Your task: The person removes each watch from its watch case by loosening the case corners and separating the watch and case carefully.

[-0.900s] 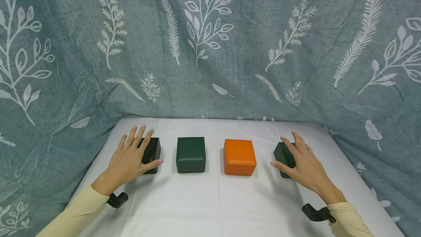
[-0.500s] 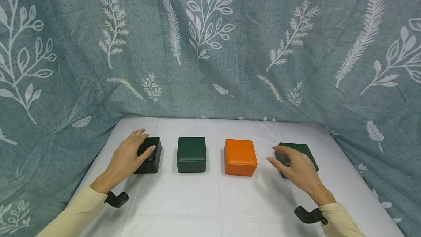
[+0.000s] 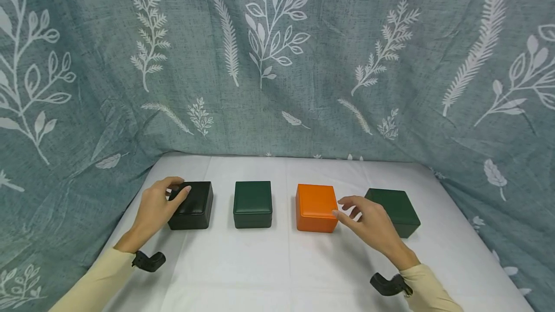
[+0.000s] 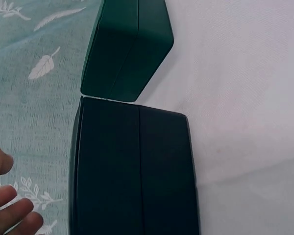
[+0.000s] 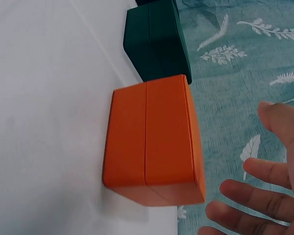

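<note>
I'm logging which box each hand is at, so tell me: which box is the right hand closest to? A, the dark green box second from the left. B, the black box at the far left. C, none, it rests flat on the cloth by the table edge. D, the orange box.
D: the right hand hovers with spread fingers just beside the orange box, not gripping it.
</note>
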Demonstrator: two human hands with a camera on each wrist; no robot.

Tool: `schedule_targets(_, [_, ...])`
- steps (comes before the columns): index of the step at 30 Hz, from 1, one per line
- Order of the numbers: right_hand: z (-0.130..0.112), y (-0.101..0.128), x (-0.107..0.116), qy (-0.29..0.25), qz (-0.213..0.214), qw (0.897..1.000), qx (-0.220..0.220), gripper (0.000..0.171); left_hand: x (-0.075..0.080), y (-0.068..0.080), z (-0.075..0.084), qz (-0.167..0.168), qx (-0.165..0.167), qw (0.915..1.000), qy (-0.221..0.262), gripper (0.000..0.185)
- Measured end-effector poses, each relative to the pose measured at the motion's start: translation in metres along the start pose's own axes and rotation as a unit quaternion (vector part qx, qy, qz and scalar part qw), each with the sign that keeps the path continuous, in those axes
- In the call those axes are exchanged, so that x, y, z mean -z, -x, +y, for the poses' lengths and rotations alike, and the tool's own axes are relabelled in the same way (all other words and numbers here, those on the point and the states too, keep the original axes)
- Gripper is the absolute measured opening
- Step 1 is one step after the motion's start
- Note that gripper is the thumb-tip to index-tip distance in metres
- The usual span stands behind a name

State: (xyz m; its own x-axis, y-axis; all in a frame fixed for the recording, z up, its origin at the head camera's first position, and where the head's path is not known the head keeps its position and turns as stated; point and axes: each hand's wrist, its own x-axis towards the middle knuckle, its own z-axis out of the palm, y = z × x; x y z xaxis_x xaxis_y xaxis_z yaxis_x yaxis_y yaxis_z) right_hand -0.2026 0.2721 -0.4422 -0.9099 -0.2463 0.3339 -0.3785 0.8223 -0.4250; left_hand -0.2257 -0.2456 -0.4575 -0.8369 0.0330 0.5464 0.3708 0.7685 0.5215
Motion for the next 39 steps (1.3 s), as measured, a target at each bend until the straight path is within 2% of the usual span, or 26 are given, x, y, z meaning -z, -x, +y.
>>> schedule_targets(4, [-0.007, -0.002, -0.007, -0.013, -0.005, 1.000, 0.016, 0.040, 0.001, 0.000, -0.006, 0.015, -0.006, 0.9998, 0.010, 0.026])
schedule_targets(7, [-0.012, -0.004, -0.012, -0.026, -0.008, 0.999, 0.028, 0.040, 0.001, 0.001, -0.009, 0.015, -0.002, 0.9998, 0.012, 0.028])
schedule_targets(18, [-0.036, -0.011, -0.030, -0.081, -0.024, 0.996, 0.041, 0.043, 0.008, 0.003, -0.023, -0.008, 0.060, 0.9978, 0.028, 0.043])
schedule_targets(27, [-0.056, -0.016, -0.048, -0.121, -0.046, 0.990, 0.047, 0.040, 0.013, 0.006, -0.036, -0.057, 0.112, 0.9907, 0.052, 0.057])
schedule_targets(34, [-0.076, -0.021, -0.063, -0.138, -0.057, 0.987, 0.063, 0.035, 0.018, 0.008, -0.050, -0.117, 0.150, 0.9788, 0.075, 0.072])
schedule_targets(39, [-0.088, -0.023, -0.075, -0.142, -0.071, 0.985, 0.074, 0.034, 0.017, 0.007, -0.059, -0.153, 0.155, 0.9699, 0.108, 0.077])
